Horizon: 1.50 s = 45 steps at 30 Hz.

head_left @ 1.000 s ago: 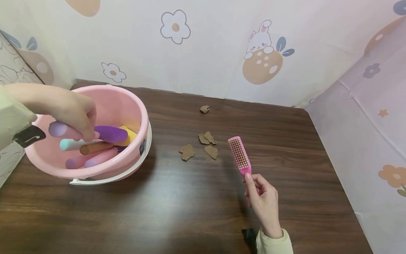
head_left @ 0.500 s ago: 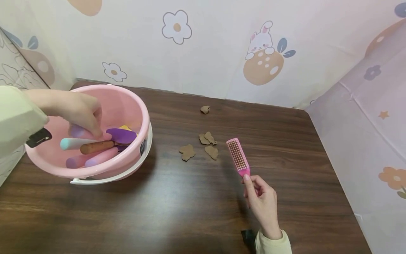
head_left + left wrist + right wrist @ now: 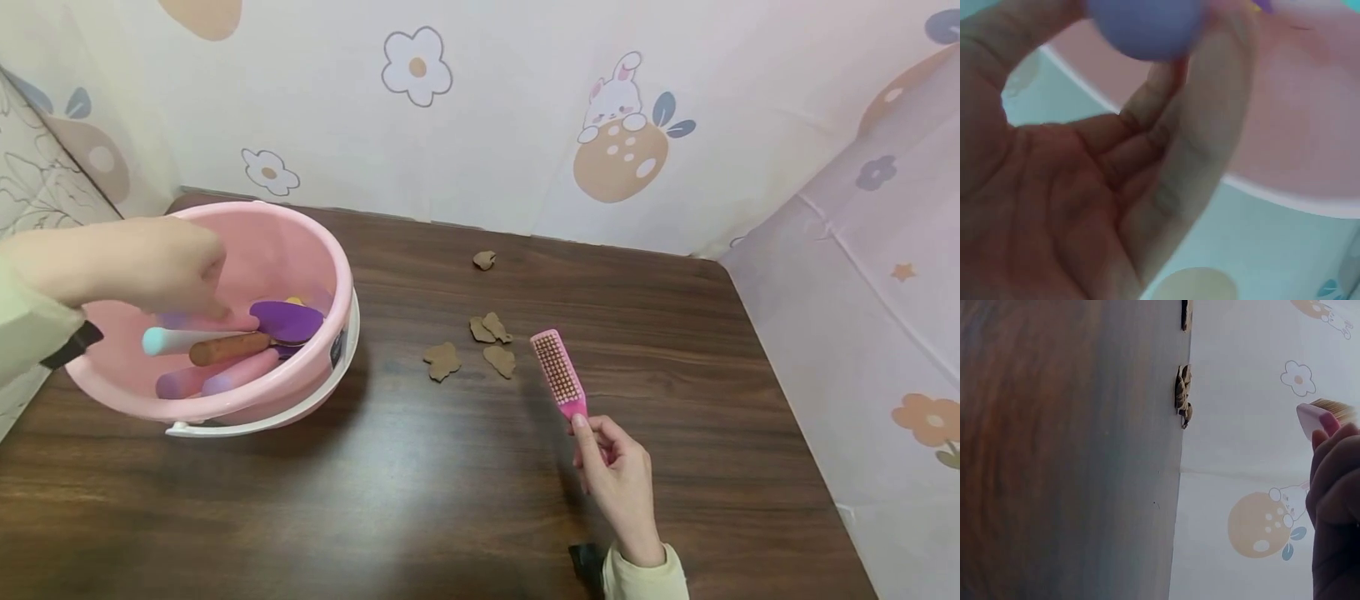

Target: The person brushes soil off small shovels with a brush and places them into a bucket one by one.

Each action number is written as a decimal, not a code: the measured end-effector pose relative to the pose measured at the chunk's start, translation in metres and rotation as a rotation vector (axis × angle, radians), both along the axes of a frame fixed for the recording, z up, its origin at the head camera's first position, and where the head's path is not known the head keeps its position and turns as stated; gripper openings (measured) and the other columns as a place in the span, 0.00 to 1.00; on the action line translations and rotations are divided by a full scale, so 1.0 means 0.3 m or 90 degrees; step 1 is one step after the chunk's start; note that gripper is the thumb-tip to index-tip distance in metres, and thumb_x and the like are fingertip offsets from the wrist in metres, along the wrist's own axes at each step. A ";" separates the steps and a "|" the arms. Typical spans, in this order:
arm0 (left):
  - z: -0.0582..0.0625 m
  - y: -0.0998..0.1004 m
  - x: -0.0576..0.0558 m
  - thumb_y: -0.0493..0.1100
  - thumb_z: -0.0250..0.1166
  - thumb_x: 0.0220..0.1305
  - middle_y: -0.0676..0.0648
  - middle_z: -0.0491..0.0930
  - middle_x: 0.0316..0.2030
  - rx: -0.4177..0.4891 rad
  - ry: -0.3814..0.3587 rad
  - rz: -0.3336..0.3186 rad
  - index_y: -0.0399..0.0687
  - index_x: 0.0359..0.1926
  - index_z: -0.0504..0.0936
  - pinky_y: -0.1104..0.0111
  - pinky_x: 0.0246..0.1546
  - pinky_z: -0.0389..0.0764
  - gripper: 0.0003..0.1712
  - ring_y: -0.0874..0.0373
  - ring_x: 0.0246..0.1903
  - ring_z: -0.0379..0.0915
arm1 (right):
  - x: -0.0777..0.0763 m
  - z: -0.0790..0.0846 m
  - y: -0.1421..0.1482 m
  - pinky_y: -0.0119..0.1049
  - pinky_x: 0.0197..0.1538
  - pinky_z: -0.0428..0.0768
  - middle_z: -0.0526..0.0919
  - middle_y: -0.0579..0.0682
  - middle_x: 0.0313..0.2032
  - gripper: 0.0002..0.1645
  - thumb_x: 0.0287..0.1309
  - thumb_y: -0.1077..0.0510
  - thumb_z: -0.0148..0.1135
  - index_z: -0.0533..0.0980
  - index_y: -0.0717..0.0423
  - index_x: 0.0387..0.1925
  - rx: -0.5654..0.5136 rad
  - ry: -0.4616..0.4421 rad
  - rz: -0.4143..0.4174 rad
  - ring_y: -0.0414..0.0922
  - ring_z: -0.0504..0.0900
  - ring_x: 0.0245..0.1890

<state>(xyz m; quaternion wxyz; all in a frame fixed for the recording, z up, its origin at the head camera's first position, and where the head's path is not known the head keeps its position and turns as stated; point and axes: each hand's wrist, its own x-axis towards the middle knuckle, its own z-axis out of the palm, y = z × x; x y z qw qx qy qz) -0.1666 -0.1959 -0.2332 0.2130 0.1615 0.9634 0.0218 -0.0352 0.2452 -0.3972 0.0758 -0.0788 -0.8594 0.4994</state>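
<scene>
My left hand point(image 3: 168, 271) reaches into a pink bucket point(image 3: 341, 267) at the left. Its thumb and fingers lie on either side of the pink-and-purple handle point(image 3: 1147, 28) of a toy shovel, whose purple blade point(image 3: 285, 321) rests near the bucket's right wall. Beside it lie a white handle with a turquoise end point(image 3: 168, 340), a brown handle point(image 3: 225, 348) and more pink handles point(image 3: 240, 372). My right hand point(image 3: 618, 479) pinches a small pink brush point(image 3: 557, 367) by its handle over the table, bristles facing up in the head view.
On the dark wooden table point(image 3: 420, 475) lie several dry brown leaf-like pieces, among them a single piece point(image 3: 442, 361) at the left and one at the back point(image 3: 484, 260). The bucket's white carrying handle point(image 3: 247, 429) hangs at its front. A patterned cloth point(image 3: 510, 125) stands behind.
My left hand lowered the shovel onto the other tools, its blade shifting right, then drew slightly left along the handle. My right hand with the brush has drifted a little left.
</scene>
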 end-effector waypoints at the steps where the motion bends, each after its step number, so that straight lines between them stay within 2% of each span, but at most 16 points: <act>1: -0.001 -0.002 0.011 0.55 0.70 0.51 0.51 0.70 0.14 -0.004 0.026 0.004 0.46 0.19 0.70 0.66 0.21 0.64 0.22 0.59 0.16 0.68 | 0.000 0.001 0.000 0.31 0.09 0.64 0.72 0.47 0.13 0.15 0.66 0.53 0.56 0.78 0.61 0.31 0.002 -0.001 -0.001 0.39 0.66 0.05; 6: 0.004 0.014 0.073 0.60 0.69 0.51 0.52 0.68 0.14 0.011 0.125 0.030 0.50 0.19 0.69 0.67 0.19 0.60 0.25 0.58 0.17 0.63 | -0.001 0.005 0.003 0.30 0.10 0.64 0.73 0.47 0.13 0.15 0.65 0.52 0.58 0.79 0.60 0.31 0.025 -0.002 -0.026 0.39 0.67 0.05; 8: 0.011 0.039 0.108 0.59 0.66 0.55 0.52 0.66 0.13 0.039 0.169 0.037 0.50 0.19 0.67 0.67 0.18 0.59 0.24 0.58 0.16 0.62 | -0.001 0.004 0.009 0.30 0.10 0.64 0.75 0.46 0.14 0.14 0.64 0.53 0.59 0.79 0.61 0.31 0.033 -0.009 -0.052 0.39 0.68 0.05; 10: 0.008 0.068 0.142 0.56 0.64 0.58 0.54 0.64 0.10 0.078 0.235 0.032 0.52 0.17 0.65 0.68 0.17 0.58 0.23 0.59 0.13 0.60 | -0.001 0.003 0.019 0.29 0.11 0.64 0.75 0.45 0.13 0.14 0.62 0.53 0.61 0.79 0.61 0.31 0.041 -0.020 -0.086 0.38 0.68 0.05; 13: -0.041 0.098 0.188 0.57 0.60 0.62 0.61 0.64 0.10 0.165 0.338 -0.008 0.58 0.17 0.66 0.70 0.17 0.60 0.21 0.64 0.12 0.59 | -0.001 0.002 0.041 0.29 0.12 0.63 0.74 0.43 0.11 0.14 0.60 0.52 0.64 0.78 0.62 0.31 0.054 -0.046 -0.131 0.37 0.69 0.05; 15: -0.099 0.109 0.218 0.60 0.61 0.61 0.67 0.64 0.13 0.225 0.397 -0.050 0.65 0.19 0.67 0.73 0.18 0.60 0.18 0.70 0.13 0.58 | 0.000 0.002 0.057 0.29 0.12 0.63 0.72 0.41 0.10 0.15 0.58 0.53 0.65 0.79 0.63 0.33 0.061 -0.066 -0.149 0.36 0.69 0.06; 17: -0.150 0.133 0.254 0.61 0.60 0.62 0.71 0.63 0.17 0.279 0.424 -0.080 0.71 0.23 0.67 0.75 0.20 0.59 0.14 0.73 0.16 0.57 | 0.002 0.003 0.074 0.29 0.12 0.63 0.71 0.40 0.08 0.16 0.58 0.52 0.65 0.79 0.63 0.35 0.074 -0.090 -0.165 0.36 0.68 0.06; 19: -0.172 0.181 0.293 0.61 0.59 0.63 0.72 0.62 0.18 0.324 0.421 -0.087 0.73 0.24 0.66 0.75 0.22 0.58 0.13 0.74 0.17 0.56 | 0.003 0.006 0.089 0.28 0.11 0.63 0.71 0.41 0.08 0.16 0.58 0.53 0.65 0.79 0.63 0.37 0.078 -0.119 -0.173 0.36 0.67 0.06; 21: -0.176 0.238 0.329 0.58 0.60 0.64 0.71 0.61 0.18 0.376 0.403 -0.091 0.73 0.25 0.66 0.77 0.21 0.58 0.13 0.76 0.17 0.56 | 0.003 0.010 0.103 0.28 0.11 0.63 0.71 0.41 0.09 0.16 0.59 0.54 0.64 0.78 0.65 0.40 0.075 -0.153 -0.168 0.35 0.66 0.06; 24: -0.158 0.329 0.371 0.52 0.61 0.65 0.69 0.61 0.16 0.456 0.337 -0.070 0.68 0.23 0.66 0.77 0.21 0.62 0.15 0.74 0.17 0.58 | 0.003 0.012 0.118 0.28 0.11 0.64 0.71 0.42 0.10 0.19 0.61 0.54 0.62 0.75 0.67 0.46 0.058 -0.205 -0.145 0.35 0.65 0.06; 27: -0.171 0.395 0.389 0.45 0.62 0.64 0.66 0.59 0.16 0.518 0.272 -0.060 0.62 0.21 0.66 0.78 0.20 0.62 0.17 0.73 0.18 0.55 | 0.002 0.007 0.127 0.28 0.12 0.65 0.74 0.43 0.14 0.21 0.62 0.55 0.60 0.73 0.68 0.49 0.047 -0.233 -0.131 0.35 0.66 0.07; 32: -0.240 0.469 0.386 0.44 0.59 0.66 0.63 0.55 0.15 0.532 0.201 -0.039 0.57 0.18 0.64 0.76 0.19 0.60 0.20 0.72 0.17 0.53 | 0.002 -0.001 0.135 0.28 0.14 0.67 0.78 0.43 0.19 0.21 0.62 0.55 0.59 0.74 0.68 0.49 0.067 -0.232 -0.133 0.35 0.70 0.11; 35: -0.285 0.499 0.376 0.44 0.58 0.67 0.61 0.54 0.14 0.526 0.178 -0.030 0.56 0.17 0.63 0.76 0.19 0.59 0.21 0.72 0.16 0.53 | 0.004 -0.003 0.141 0.30 0.20 0.69 0.81 0.47 0.22 0.23 0.61 0.54 0.61 0.75 0.69 0.50 0.124 -0.225 -0.121 0.38 0.73 0.16; 38: -0.324 0.518 0.364 0.43 0.58 0.66 0.60 0.55 0.14 0.518 0.151 -0.013 0.55 0.16 0.63 0.75 0.19 0.59 0.21 0.71 0.16 0.53 | 0.009 -0.006 0.150 0.40 0.34 0.73 0.83 0.60 0.34 0.26 0.58 0.55 0.62 0.74 0.70 0.52 0.226 -0.220 -0.089 0.49 0.79 0.30; 42: -0.357 0.532 0.357 0.43 0.58 0.66 0.60 0.57 0.13 0.529 0.129 -0.002 0.55 0.17 0.65 0.75 0.19 0.59 0.20 0.70 0.16 0.54 | 0.015 -0.004 0.153 0.56 0.50 0.69 0.71 0.73 0.51 0.31 0.56 0.58 0.61 0.69 0.73 0.57 0.322 -0.242 -0.030 0.63 0.71 0.52; 45: -0.373 0.541 0.355 0.43 0.58 0.66 0.60 0.57 0.13 0.546 0.109 -0.007 0.54 0.17 0.67 0.76 0.20 0.59 0.19 0.71 0.17 0.55 | 0.019 0.001 0.149 0.59 0.52 0.68 0.67 0.73 0.54 0.33 0.55 0.60 0.59 0.67 0.74 0.60 0.344 -0.267 0.003 0.65 0.69 0.55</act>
